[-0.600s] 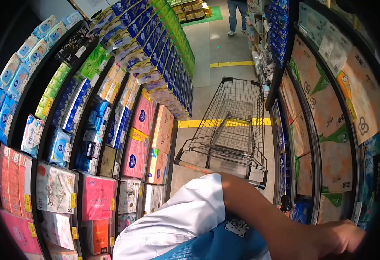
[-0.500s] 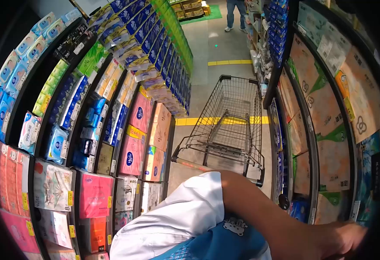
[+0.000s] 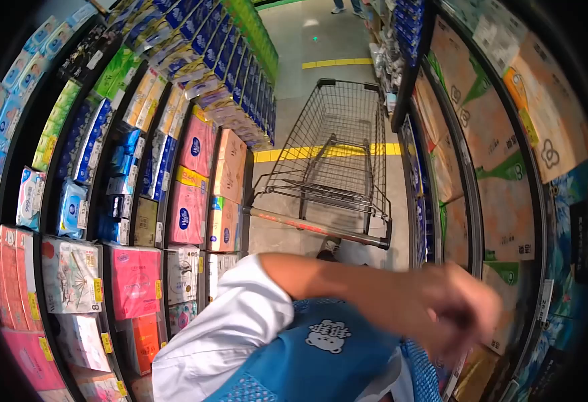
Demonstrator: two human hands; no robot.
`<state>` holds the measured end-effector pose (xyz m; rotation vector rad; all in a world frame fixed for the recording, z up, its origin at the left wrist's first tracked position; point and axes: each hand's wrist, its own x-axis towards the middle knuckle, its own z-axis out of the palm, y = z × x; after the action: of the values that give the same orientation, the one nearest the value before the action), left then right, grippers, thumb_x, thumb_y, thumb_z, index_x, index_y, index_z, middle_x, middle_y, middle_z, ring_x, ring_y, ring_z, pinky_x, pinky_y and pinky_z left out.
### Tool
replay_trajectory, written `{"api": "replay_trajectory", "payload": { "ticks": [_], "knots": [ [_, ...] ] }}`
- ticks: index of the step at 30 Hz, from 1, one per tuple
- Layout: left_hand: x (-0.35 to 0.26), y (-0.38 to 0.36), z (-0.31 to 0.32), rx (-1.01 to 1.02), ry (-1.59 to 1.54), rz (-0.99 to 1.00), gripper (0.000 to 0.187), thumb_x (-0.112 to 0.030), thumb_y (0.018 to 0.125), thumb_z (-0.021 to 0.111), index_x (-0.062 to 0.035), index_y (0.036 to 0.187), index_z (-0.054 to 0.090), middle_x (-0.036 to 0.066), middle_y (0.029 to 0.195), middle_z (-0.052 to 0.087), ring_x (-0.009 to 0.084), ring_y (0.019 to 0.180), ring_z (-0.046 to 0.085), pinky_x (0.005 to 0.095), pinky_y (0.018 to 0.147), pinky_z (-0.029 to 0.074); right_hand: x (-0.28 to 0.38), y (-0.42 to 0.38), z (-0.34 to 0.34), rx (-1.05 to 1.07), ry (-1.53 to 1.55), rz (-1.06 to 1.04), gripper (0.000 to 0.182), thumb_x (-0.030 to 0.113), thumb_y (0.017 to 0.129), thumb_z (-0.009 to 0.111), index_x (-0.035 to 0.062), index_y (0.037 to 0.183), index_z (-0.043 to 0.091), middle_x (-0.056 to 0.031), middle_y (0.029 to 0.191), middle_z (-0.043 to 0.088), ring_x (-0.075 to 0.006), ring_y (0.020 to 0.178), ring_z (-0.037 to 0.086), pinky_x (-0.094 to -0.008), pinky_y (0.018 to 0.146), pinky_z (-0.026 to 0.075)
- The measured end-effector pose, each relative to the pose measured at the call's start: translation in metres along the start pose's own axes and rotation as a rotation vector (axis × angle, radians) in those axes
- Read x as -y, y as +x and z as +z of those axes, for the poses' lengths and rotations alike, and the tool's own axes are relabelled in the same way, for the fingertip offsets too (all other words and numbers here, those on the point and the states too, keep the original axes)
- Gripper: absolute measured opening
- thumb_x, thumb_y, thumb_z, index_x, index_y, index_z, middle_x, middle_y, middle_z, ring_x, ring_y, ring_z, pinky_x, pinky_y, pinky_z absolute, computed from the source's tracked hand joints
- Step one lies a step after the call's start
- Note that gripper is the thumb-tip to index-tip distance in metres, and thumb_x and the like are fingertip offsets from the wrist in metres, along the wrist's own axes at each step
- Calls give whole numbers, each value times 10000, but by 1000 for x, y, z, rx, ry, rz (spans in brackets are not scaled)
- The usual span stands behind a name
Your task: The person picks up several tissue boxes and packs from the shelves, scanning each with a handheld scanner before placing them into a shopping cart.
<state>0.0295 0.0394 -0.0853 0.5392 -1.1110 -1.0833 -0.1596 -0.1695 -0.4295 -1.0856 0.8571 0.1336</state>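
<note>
Wire cart [image 3: 337, 144] ahead of left hand [image 3: 456, 305], apart.

Grey floor [image 3: 290, 47], yellow floor stripes [image 3: 337, 63], dark shelving [image 3: 232, 194] both sides

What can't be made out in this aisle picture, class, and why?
All in the head view:
- Left hand's finger positions: blurred.
- Distant person's upper body: cut off by the top edge.
- Small print on the yellow price tag: too small.
- Leg above the shoe by the trolley: hidden by the forearm.
</note>
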Motion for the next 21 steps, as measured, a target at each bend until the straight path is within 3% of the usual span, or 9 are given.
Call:
{"api": "replay_trajectory", "payload": {
  "ticks": [1, 4, 5, 7, 11, 13, 19, 20, 21],
  "knots": [
    [9, -21, -10, -205, -180, -168, 98, -104, 953, 637, -17, 989, 611, 59, 889, 637, 162, 833, 707, 286, 696, 572, 2, -5, 4, -39, -31, -36, 142, 26, 874, 696, 48, 960, 585, -99, 797, 691, -153, 595, 631, -273, 538, 493],
    [59, -129, -56, -665, 447, -554, 26, -40, 973, 607, -22, 971, 626, 47, 888, 646, 121, 811, 662, 298, 711, 548, -5, -3, -1, -114, -145, -99, 163, 29, 845, 715, 53, 955, 596, -64, 757, 663, -120, 578, 605, -257, 518, 456],
    [74, -175, -65, -676, 646, -679, 46, -32, 968, 576, -7, 967, 615, 59, 882, 668, 133, 790, 672, 307, 707, 550, -2, -5, -6, -77, -219, -88, 191, 50, 844, 729, 71, 973, 590, -49, 748, 647, -106, 580, 597, -251, 524, 454],
    [104, -264, -60, -862, 506, -1053, 79, -21, 972, 534, -12, 991, 611, 70, 871, 689, 140, 770, 681, 290, 686, 538, -12, 4, -13, -136, -270, -64, 176, 67, 842, 739, 86, 958, 608, -12, 707, 608, -105, 560, 584, -256, 516, 454],
    [110, -324, -16, -1269, 278, -742, 123, -23, 974, 510, -38, 1041, 612, 67, 866, 697, 130, 738, 669, 252, 649, 506, -37, 33, -22, -59, -260, 0, 196, 19, 841, 705, 114, 956, 577, -21, 657, 583, -133, 498, 565, -291, 431, 435],
    [111, -324, -17, -1470, 288, -505, 132, -25, 973, 511, -51, 1054, 612, 60, 866, 696, 118, 721, 654, 237, 633, 488, -39, 51, -26, 55, -285, -47, 211, 13, 846, 712, 112, 990, 593, -19, 701, 598, -131, 528, 578, -282, 466, 451],
    [122, -329, -50, -1605, 301, -262, 136, -26, 971, 520, -57, 1072, 607, 39, 883, 683, 99, 767, 647, 237, 631, 484, -14, 94, -22, -43, -330, -461, 226, 82, 936, 739, 61, 1132, 630, -6, 893, 648, -81, 734, 570, -242, 666, 467],
    [126, -331, -65, -1602, 369, -158, 103, -49, 974, 545, -56, 1049, 616, 26, 889, 678, 107, 773, 644, 244, 644, 490, 5, 91, -16, -34, -429, -402, 325, 85, 930, 743, 23, 1220, 608, -44, 1004, 661, -123, 846, 592, -274, 789, 496],
    [136, -333, -89, -1648, 508, -52, 90, -58, 978, 548, -59, 1029, 621, 31, 885, 679, 111, 769, 644, 243, 643, 488, 16, 85, -4, -80, -489, -525, 369, 85, 926, 745, 10, 1253, 591, -61, 1040, 658, -146, 886, 598, -292, 831, 495]
  ]
}}
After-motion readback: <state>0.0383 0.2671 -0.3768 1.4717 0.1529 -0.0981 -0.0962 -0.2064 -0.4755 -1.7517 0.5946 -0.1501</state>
